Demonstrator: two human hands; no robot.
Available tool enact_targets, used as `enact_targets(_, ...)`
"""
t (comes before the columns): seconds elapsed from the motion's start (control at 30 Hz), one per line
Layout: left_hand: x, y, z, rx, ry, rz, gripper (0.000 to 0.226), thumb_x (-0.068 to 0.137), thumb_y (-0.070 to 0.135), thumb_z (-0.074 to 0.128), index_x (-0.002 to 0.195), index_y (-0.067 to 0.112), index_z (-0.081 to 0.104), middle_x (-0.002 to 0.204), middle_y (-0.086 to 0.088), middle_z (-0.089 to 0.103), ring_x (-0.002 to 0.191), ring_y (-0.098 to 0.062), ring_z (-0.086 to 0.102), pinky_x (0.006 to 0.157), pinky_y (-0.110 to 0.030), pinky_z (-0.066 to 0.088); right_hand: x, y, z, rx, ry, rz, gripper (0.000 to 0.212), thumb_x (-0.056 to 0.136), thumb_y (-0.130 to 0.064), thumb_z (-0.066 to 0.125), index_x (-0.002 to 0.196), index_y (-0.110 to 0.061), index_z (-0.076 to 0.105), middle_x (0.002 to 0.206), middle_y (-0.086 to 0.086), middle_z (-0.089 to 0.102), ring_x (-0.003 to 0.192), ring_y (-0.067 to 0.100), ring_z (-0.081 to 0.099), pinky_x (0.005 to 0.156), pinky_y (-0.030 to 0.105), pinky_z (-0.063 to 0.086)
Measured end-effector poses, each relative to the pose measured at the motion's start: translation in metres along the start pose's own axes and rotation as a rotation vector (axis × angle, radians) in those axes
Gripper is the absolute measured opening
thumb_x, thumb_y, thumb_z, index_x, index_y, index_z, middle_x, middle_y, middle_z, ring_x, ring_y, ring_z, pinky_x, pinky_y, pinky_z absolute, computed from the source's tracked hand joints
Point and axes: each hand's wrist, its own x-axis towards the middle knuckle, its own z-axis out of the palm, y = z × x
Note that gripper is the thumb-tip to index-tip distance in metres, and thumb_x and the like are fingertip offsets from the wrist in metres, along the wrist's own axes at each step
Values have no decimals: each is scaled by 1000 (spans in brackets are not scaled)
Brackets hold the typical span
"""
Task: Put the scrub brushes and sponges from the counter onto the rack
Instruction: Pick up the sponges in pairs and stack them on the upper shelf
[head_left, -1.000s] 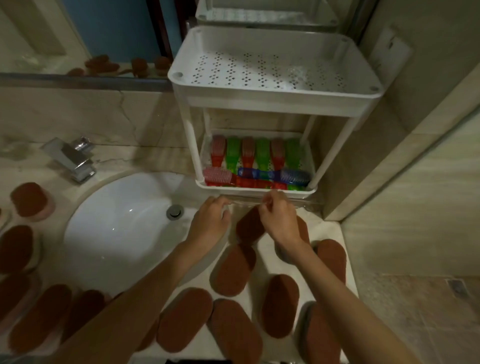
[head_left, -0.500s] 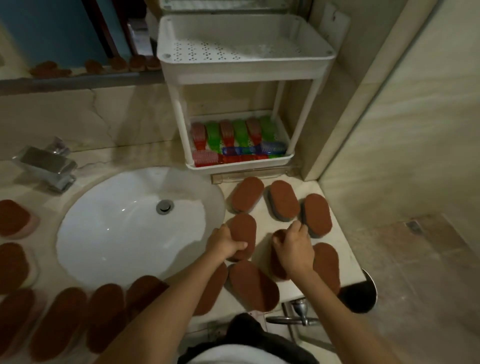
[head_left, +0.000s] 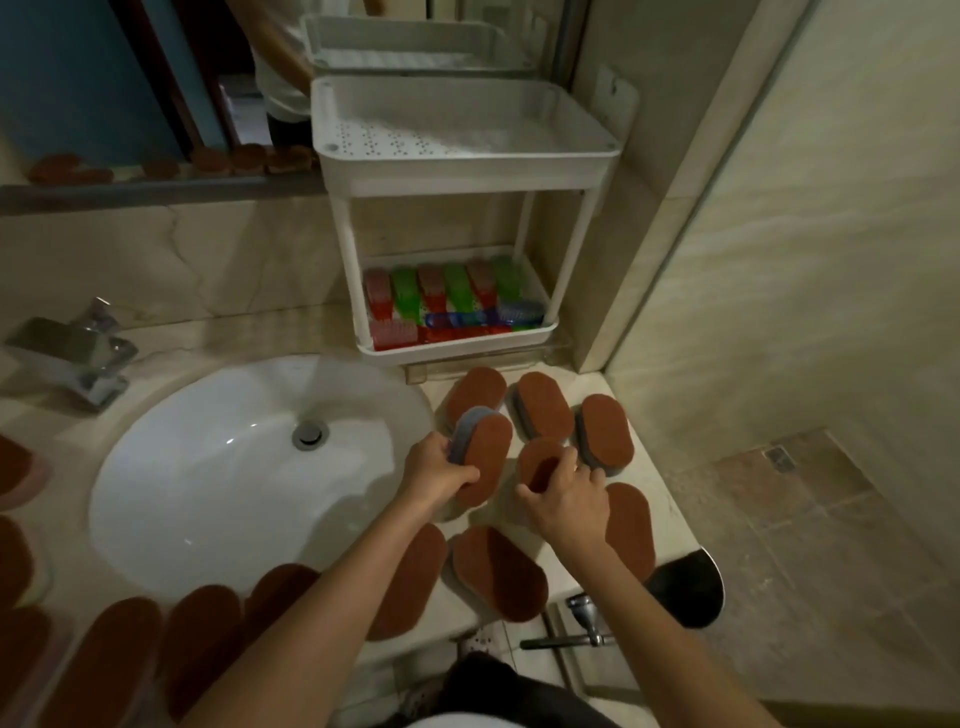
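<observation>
Rust-brown abrasive pads face up on oval, grey-backed sponges spread over the pale stone bench (head_left: 652, 512). Left hand (head_left: 434, 470) has its grip closed on one sponge (head_left: 483, 457), tilted on edge, long axis running toward the rack (head_left: 467, 161). Right hand (head_left: 569, 501) closes its fingers over a second sponge (head_left: 540, 465). Rack stands directly ahead of both hands, the right marginally nearer; upper perforated white plastic shelf bare, lower shelf (head_left: 457, 351) holding bright bristled scrub brushes (head_left: 447, 301).

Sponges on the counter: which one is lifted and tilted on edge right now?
The sponge gripped in the left hand, beside the sink: its grey backing shows, while the others lie flat, brown face up.
</observation>
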Motion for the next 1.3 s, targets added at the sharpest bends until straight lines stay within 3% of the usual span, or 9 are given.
enact_targets(0.07,-1,10,-17,-22,42,57,33,72,16,75,90,12,47,99,-8,58,87,-23,57,62,-28,43,1,-12,-17,62,125,-35,73,79,-48,59,134,-7,34,125,16,55,118,33,43,97,40,38)
enact_targets(0.2,-11,44,-56,-140,171,191,37,68,15,77,96,14,54,110,-10,62,98,-27,62,81,-35,53,4,-44,-63,178,330,-141,65,76,-48,59,126,-8,45,120,15,57,113,35,45,95,41,35)
enact_targets(0.43,-39,116,-125,-293,318,443,25,76,11,73,80,18,49,75,8,55,74,-14,58,60,-22,45,12,-94,-145,492,437,-324,60,75,-42,60,123,-10,46,115,13,60,106,33,55,87,38,47)
enact_targets(0.63,-45,168,-171,-253,440,546,39,82,20,70,115,7,55,98,-5,59,92,-22,61,78,-35,50,35,-130,-200,548,467,-451,48,78,-47,59,109,-12,50,102,10,64,94,30,61,77,38,48)
enact_targets(0.77,-26,195,-198,-253,554,523,60,85,30,64,135,12,35,121,-14,55,107,-29,57,82,-35,46,62,-153,-234,560,444,-487,40,83,-42,59,106,-10,54,92,3,62,86,24,60,68,30,40)
enact_targets(0.9,11,214,-216,-151,564,429,54,90,31,57,133,12,32,133,-14,51,118,-31,53,82,-34,42,100,-181,-247,526,382,-472,47,82,-44,60,115,-10,51,108,9,65,94,27,62,79,37,52)
enact_targets(1.07,58,225,-222,-80,521,309,45,91,28,55,129,9,41,132,-12,53,119,-29,53,91,-38,46,140,-216,-247,440,281,-431,63,84,-46,58,130,-8,41,122,15,60,112,34,57,86,37,47)
enact_targets(1.2,86,221,-222,-31,461,258,52,91,27,55,136,8,37,133,-13,53,119,-30,55,94,-43,52,161,-229,-235,444,227,-416,58,84,-44,60,126,-9,42,122,14,60,111,32,58,90,40,48)
enact_targets(1.3,90,219,-222,100,504,260,49,92,20,52,135,2,38,135,-17,50,120,-32,52,90,-31,47,172,-227,-225,416,197,-414,63,84,-46,59,130,-9,38,127,17,56,116,35,55,95,43,48)
